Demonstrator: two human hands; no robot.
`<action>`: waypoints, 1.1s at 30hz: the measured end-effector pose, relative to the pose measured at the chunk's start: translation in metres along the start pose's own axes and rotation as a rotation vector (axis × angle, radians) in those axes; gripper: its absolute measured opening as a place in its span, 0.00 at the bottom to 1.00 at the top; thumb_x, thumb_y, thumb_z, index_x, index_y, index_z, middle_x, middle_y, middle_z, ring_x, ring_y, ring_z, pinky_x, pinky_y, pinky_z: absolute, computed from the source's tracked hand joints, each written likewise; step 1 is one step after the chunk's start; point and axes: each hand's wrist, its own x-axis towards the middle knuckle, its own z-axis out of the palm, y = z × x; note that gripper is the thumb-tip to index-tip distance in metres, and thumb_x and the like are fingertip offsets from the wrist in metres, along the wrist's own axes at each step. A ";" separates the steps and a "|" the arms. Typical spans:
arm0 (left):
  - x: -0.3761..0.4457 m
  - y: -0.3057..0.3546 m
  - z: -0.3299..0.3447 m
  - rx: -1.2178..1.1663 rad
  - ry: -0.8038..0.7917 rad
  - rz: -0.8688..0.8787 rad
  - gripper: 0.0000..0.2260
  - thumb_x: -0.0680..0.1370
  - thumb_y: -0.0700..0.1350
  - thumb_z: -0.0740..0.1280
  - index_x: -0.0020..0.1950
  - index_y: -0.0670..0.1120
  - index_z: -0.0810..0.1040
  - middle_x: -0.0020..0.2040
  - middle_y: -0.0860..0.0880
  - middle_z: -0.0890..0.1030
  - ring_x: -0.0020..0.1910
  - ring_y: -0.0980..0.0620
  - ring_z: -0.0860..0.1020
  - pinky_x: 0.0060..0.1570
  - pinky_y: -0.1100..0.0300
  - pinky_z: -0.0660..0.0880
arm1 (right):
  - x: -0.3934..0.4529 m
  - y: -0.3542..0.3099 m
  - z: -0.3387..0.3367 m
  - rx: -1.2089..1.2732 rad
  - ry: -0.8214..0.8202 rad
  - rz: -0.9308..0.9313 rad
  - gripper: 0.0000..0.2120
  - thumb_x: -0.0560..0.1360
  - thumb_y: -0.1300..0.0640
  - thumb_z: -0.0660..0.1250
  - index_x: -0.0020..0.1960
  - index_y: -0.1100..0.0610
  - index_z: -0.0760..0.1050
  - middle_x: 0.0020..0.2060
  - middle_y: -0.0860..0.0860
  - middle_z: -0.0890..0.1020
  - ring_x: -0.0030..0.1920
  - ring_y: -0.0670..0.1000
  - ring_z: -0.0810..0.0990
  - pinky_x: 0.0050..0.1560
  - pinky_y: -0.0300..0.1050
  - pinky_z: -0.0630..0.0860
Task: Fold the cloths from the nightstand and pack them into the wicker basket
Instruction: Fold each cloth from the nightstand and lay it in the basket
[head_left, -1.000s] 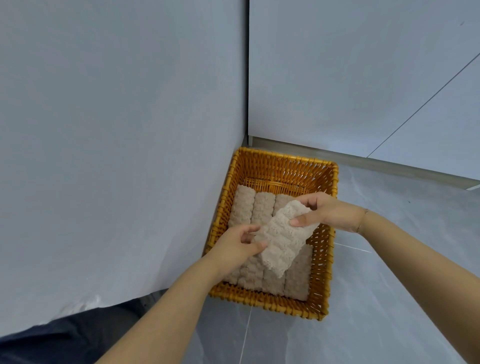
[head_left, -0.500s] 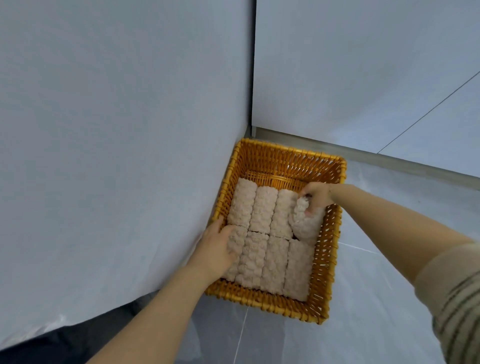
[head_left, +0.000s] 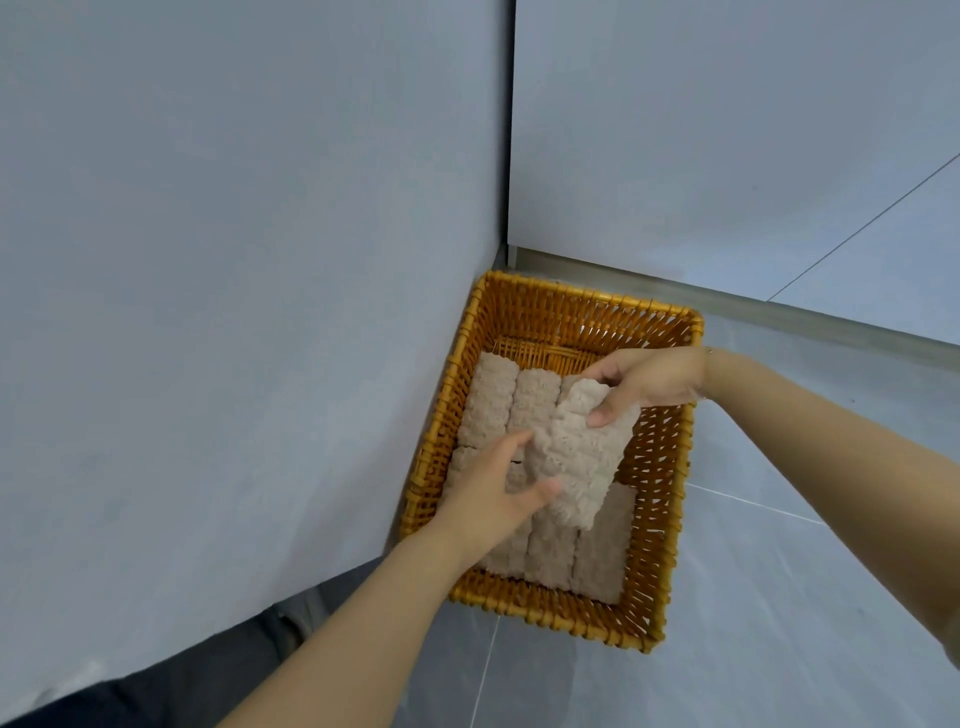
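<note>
Wicker basket (head_left: 670, 525) on the floor in a wall corner, holding rows of folded cloths (head_left: 597, 551); one loose cloth (head_left: 576, 457) held above its centre; right hand (head_left: 644, 382) pinches the cloth's 1 o'clock corner between thumb and curled fingers; left hand (head_left: 493, 493) touches its 9 o'clock edge, fingers nearly straight; fabric looks soft, light and limp, best gripped at corners or fold edges.

I look down into a corner where two pale grey-blue walls (head_left: 701, 130) meet at a dark vertical seam (head_left: 510, 124). A metal-coloured skirting strip (head_left: 779, 312) runs along the right wall's foot. Below lies a grey tiled floor (head_left: 779, 597) with thin pale grout lines, evenly lit.
</note>
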 end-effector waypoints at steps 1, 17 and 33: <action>0.000 0.000 0.006 -0.052 -0.037 -0.012 0.29 0.76 0.54 0.70 0.75 0.53 0.64 0.69 0.60 0.68 0.68 0.61 0.66 0.69 0.61 0.63 | -0.001 -0.001 0.005 0.042 -0.014 -0.032 0.19 0.75 0.68 0.68 0.65 0.64 0.74 0.60 0.57 0.81 0.61 0.55 0.80 0.57 0.44 0.78; 0.008 -0.008 0.015 -0.382 -0.110 -0.178 0.16 0.79 0.44 0.69 0.66 0.48 0.76 0.60 0.54 0.81 0.49 0.66 0.80 0.49 0.70 0.75 | 0.000 0.015 0.012 0.256 0.056 -0.107 0.15 0.75 0.69 0.67 0.61 0.63 0.74 0.54 0.54 0.82 0.57 0.53 0.81 0.52 0.43 0.79; 0.012 -0.042 -0.024 0.640 0.303 0.063 0.24 0.79 0.40 0.62 0.75 0.49 0.65 0.78 0.47 0.58 0.77 0.48 0.54 0.75 0.55 0.51 | 0.054 0.024 -0.024 -0.770 0.386 0.646 0.27 0.79 0.48 0.65 0.70 0.65 0.67 0.62 0.58 0.74 0.63 0.55 0.74 0.62 0.44 0.70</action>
